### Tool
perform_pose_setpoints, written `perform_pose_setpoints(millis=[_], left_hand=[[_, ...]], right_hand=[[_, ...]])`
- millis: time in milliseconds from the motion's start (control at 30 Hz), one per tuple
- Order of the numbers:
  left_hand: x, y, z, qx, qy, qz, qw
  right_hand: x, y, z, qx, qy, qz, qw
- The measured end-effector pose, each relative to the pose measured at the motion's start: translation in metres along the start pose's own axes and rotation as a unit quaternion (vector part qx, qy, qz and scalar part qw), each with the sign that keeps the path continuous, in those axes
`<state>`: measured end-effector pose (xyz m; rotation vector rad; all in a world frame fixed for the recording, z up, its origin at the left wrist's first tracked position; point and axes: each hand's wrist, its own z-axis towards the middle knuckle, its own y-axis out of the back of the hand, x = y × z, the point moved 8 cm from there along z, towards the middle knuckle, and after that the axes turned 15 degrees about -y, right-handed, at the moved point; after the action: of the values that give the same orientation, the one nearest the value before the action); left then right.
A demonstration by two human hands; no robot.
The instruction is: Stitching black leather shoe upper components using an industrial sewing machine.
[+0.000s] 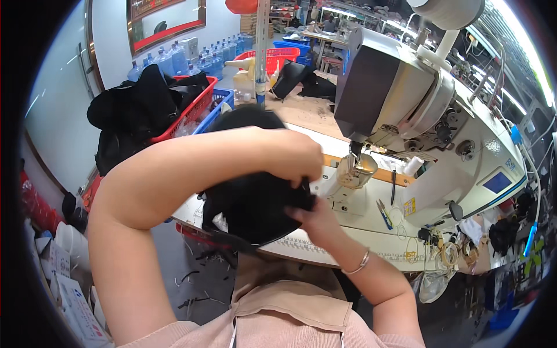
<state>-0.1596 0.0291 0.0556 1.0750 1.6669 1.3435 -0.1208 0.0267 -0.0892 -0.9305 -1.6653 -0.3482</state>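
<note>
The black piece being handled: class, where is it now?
In the head view, the black piece is just left of centre, held by the left hand and right hand, left of the sewing machine.

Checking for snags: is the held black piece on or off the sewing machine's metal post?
Off: the left hand and right hand hold the black piece left of the metal post.

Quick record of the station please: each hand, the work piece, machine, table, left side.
Left hand: gripping the work piece's edge
Right hand: at the same edge; grip blurred
Work piece: black item, above the table's front edge
Machine: sewing machine, right of the hands
Table: snips, white spool
Left side: red basket, heaped black pieces
</note>
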Motion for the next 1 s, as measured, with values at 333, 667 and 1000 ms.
perform_pose_setpoints(millis=[333,667,1000], left_hand=[[-0.097,-0.097,0.048,-0.165,-0.142,0.306,0.927],[-0.089,-0.183,-0.032,-0.46,0.308,0.022,0.833],[-0.073,-0.195,-0.04,-0.488,0.388,-0.033,0.781]], right_hand=[[-0.115,-0.027,-0.011,0.036,0.036,0.384,0.922],[-0.013,0.012,-0.068,-0.058,0.347,-0.538,0.766],[-0.029,0.01,-0.013,-0.103,0.293,-0.618,0.722]])
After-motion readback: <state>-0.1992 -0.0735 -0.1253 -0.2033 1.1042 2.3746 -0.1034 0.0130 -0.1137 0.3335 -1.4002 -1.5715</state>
